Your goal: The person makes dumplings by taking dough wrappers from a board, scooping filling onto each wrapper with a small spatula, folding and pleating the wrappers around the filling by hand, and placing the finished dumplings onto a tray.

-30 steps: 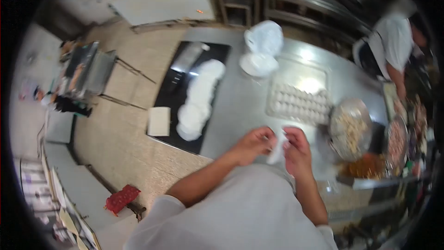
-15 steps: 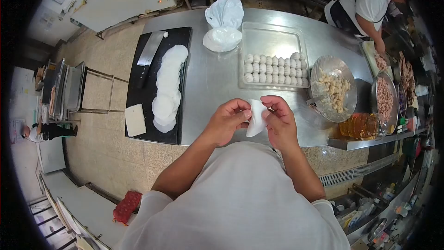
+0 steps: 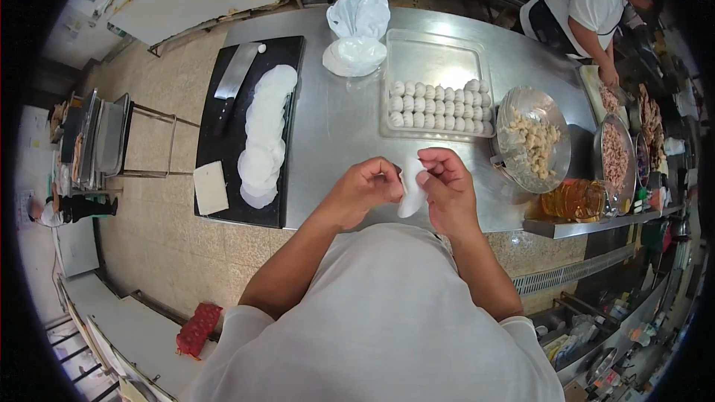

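Between the left hand (image 3: 360, 192) and right hand (image 3: 452, 195), both pinching it, is a folded white wrapper (image 3: 411, 195).

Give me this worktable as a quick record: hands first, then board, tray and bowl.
Right hand: holding a bent white wrapper
Left hand: at the wrapper's left edge, grip unclear
Black board: overlapping white rounds, knife, pale square piece
Clear tray: round white pieces, in rows at the near end
Metal bowl: pale chunks; bowl right of tray
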`<state>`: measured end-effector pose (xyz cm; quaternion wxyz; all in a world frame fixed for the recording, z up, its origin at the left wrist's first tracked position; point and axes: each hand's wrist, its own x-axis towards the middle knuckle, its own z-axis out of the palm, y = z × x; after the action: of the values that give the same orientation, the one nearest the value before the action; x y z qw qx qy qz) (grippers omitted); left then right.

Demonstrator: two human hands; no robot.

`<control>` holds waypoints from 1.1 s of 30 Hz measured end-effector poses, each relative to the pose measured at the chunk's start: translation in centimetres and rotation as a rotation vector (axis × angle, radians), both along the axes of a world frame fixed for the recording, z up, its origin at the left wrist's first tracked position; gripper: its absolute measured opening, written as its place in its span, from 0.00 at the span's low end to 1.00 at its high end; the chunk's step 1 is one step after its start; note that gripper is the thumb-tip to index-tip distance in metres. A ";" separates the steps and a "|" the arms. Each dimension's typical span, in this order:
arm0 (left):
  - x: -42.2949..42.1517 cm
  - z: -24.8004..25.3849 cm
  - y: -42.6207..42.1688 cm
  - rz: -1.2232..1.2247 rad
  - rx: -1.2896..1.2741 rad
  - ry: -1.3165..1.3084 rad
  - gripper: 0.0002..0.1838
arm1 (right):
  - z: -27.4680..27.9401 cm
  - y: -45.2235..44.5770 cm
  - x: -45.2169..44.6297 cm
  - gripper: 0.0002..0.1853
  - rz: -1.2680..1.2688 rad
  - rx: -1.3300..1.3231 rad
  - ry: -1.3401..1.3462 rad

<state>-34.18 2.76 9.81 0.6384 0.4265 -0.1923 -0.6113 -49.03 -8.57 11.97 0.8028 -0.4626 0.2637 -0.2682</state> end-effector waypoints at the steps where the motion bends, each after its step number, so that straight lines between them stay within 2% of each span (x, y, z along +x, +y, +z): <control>1: 0.0 0.0 0.1 -0.033 -0.028 -0.038 0.12 | 0.0 0.0 0.0 0.17 -0.001 -0.003 0.002; 6: 0.6 -1.2 0.3 -0.100 -0.027 -0.073 0.10 | -0.1 0.3 0.1 0.17 0.080 0.055 -0.005; 9: 0.7 -0.9 0.3 -0.080 -0.010 0.057 0.10 | -0.5 0.0 0.0 0.17 0.029 0.069 -0.042; 12: 0.7 -0.5 0.0 -0.072 -0.040 0.044 0.09 | 0.0 -0.2 -0.1 0.17 0.066 0.053 -0.007; 14: 0.8 -1.0 -0.2 -0.143 0.000 -0.078 0.09 | -0.1 -0.1 -0.2 0.17 0.088 0.097 -0.013; 17: 1.1 -0.9 -0.3 -0.136 -0.058 0.014 0.09 | -0.4 -0.3 -0.1 0.18 0.077 0.151 -0.062; 20: 1.4 -1.3 0.0 -0.111 -0.013 0.038 0.09 | -0.8 -0.4 -0.3 0.18 0.020 0.170 -0.093; 21: 1.2 -1.0 0.0 -0.112 -0.012 0.039 0.09 | -0.9 -0.4 -0.3 0.18 -0.003 0.173 -0.088; 23: 0.4 -0.2 -0.3 0.044 0.009 -0.070 0.09 | -0.8 -0.1 -0.3 0.19 -0.002 0.143 -0.042; 27: 0.2 -0.5 -0.4 0.002 0.017 -0.050 0.07 | -1.0 0.2 -0.1 0.20 0.017 0.135 -0.031; 29: 0.7 -2.5 -0.3 -0.096 0.034 -0.210 0.09 | -0.6 -0.1 -0.1 0.20 0.007 0.132 -0.019; 33: 2.0 -3.3 -0.1 0.001 0.094 -0.153 0.13 | -0.2 -1.2 0.4 0.21 -0.069 0.085 -0.035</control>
<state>-32.18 2.63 6.55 0.6012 0.5015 -0.2115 -0.5851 -48.64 -9.80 11.81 0.8164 -0.4141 0.2765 -0.2924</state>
